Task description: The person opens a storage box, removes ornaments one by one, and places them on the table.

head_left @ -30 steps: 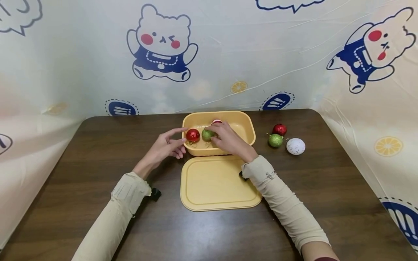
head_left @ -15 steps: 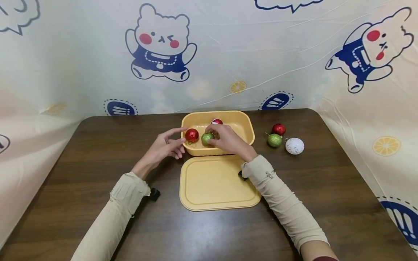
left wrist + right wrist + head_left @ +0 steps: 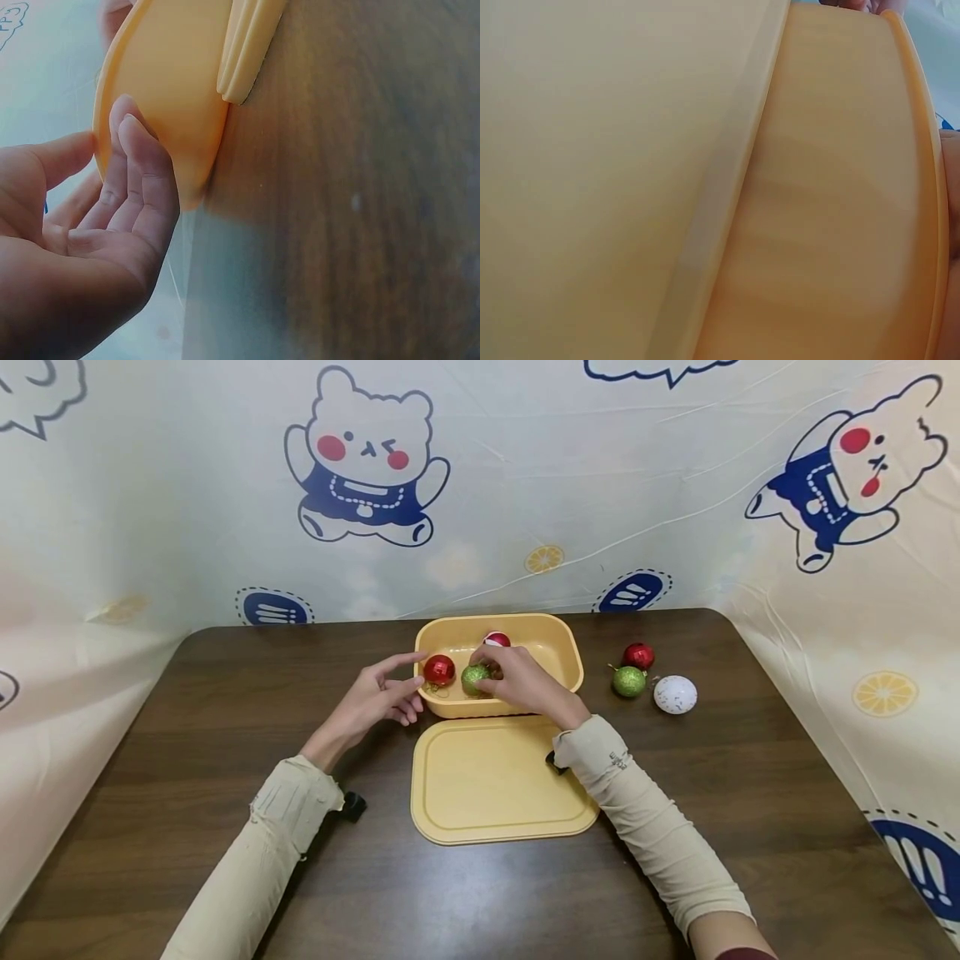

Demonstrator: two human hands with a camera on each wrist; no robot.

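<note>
A yellow plastic box (image 3: 536,704) stands near the table's back edge. Inside it, a shiny red bauble (image 3: 439,670) lies at the left, and a red-and-white bauble (image 3: 497,638) lies towards the back. My right hand (image 3: 525,679) reaches into the box and pinches a green glitter bauble (image 3: 475,680). The box wall hides most of that hand in the right wrist view. At the box's left end my left hand (image 3: 380,692) touches the rim with loosely bent fingers. In the left wrist view its fingers (image 3: 146,176) stand beside the outer wall.
A flat yellow lid (image 3: 502,781) lies on the table (image 3: 187,760) in front of the box. To the right are another red bauble (image 3: 638,656), another green glitter bauble (image 3: 628,682) and a white speckled egg-shaped ornament (image 3: 675,695). A printed curtain (image 3: 495,485) hangs behind the table.
My right fingers have lowered slightly around the green bauble, and more of the red-and-white bauble shows behind them. The left hand stays at the box's end.
</note>
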